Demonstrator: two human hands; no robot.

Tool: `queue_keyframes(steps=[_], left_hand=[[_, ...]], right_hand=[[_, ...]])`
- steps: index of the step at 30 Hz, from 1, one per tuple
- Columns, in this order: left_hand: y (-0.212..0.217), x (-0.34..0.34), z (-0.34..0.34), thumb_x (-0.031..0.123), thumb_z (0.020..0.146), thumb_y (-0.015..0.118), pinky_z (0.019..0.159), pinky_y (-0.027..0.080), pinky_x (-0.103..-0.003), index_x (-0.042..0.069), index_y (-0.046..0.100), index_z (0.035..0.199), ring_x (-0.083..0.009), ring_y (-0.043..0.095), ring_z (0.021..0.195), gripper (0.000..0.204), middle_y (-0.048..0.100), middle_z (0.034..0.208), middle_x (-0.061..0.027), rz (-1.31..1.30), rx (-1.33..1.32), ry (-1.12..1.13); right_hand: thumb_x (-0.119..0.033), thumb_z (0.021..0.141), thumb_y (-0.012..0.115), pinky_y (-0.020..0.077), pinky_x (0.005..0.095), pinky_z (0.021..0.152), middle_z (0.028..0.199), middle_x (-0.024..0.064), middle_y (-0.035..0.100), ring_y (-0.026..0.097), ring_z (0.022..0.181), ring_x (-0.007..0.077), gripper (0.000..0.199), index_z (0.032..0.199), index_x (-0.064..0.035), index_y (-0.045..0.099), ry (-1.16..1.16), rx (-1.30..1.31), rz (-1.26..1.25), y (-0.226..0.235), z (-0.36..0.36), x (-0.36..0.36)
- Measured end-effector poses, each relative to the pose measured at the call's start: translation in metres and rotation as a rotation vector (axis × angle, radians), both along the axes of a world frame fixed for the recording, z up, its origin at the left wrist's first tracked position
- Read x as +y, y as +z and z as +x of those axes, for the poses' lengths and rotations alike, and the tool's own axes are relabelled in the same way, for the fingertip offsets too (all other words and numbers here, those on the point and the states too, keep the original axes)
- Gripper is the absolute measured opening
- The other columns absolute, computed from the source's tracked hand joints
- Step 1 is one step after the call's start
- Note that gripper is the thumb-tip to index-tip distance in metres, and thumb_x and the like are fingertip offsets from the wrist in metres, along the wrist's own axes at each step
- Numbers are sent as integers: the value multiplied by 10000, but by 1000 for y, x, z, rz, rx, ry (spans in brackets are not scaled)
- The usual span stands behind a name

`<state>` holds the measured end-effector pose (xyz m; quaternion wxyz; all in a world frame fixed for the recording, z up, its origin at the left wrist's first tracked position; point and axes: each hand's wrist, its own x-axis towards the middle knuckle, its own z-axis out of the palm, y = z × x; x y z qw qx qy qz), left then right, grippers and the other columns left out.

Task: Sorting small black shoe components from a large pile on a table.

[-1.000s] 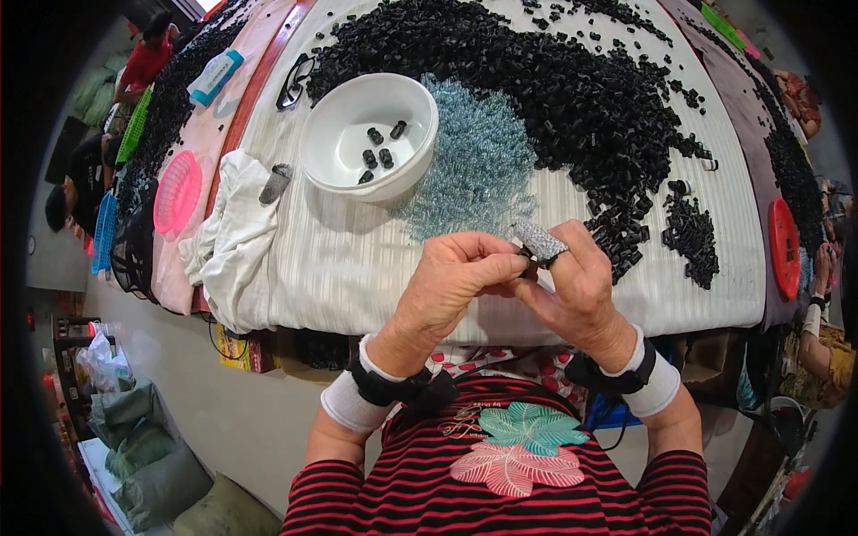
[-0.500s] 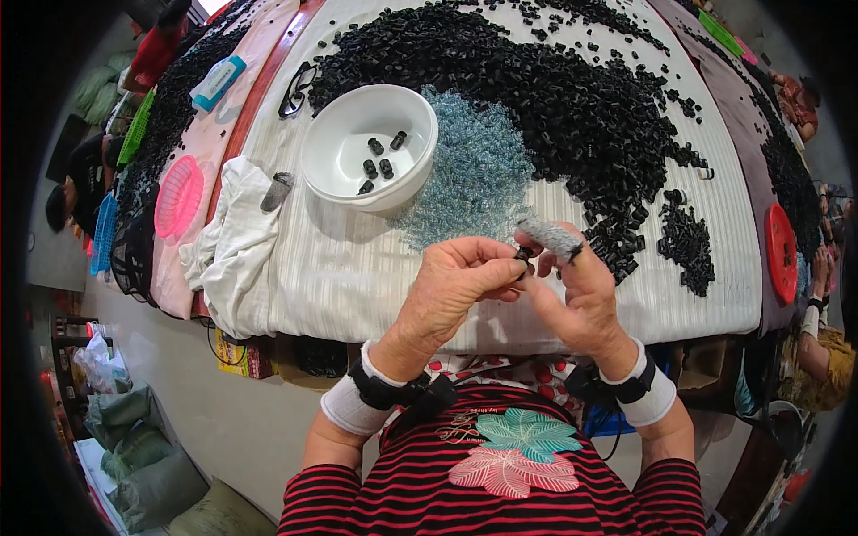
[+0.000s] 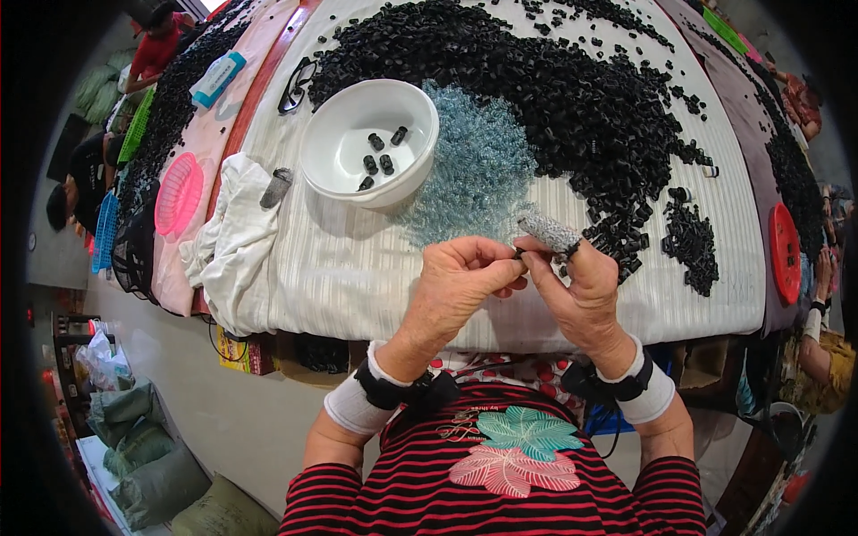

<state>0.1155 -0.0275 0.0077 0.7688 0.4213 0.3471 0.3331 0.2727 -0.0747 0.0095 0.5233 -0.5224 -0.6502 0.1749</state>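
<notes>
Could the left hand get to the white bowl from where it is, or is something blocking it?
Probably yes. The left hand is pinched with the right hand on a tiny part, but only bare striped cloth lies between it and the white bowl.

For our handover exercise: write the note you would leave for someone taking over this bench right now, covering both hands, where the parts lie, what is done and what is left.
Left hand and right hand, its grey-sleeved finger raised, pinch one small dark piece between them.
White bowl holds five black pieces.
Pale blue springs lie heaped beside the bowl.
Left: the big black pile.
</notes>
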Motion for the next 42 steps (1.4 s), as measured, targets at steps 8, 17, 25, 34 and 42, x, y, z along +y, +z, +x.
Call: queue_keyframes(steps=[8,17,25,34,42], left_hand=[[-2,6,2,94,813,633,624,516,-223,-24,619,919,-133,650,727,159,663,817,-82,-122,-54,43],[3,3,5,72,819,613,678,534,-250,-27,615,881,-150,646,728,117,661,822,-96,-174,-149,16],[1,3,2,23,814,612,707,540,-270,-20,603,899,-164,649,757,95,644,844,-93,-171,-91,-28],[-1,7,-5,34,834,635,710,538,-254,-43,633,901,-148,643,763,102,654,860,-95,-115,-27,-70],[-1,9,-12,135,836,684,669,520,-223,-14,663,916,-99,622,713,169,661,812,-58,-53,-56,-161]], right_hand=[[28,738,669,511,307,648,934,141,614,628,782,249,260,989,13,602,80,-48,-93,8,4,1],[-43,625,740,475,393,710,1000,183,524,545,879,341,396,969,39,561,59,-142,-3,-12,-4,5],[-35,586,757,468,392,650,950,174,530,541,813,332,396,923,39,562,20,-245,108,-16,-2,2],[-46,560,782,474,367,572,894,174,548,556,727,322,349,817,42,562,22,-343,196,-11,3,7],[-57,570,782,461,370,502,854,179,554,551,663,308,295,681,18,518,39,-398,249,-9,3,4]])
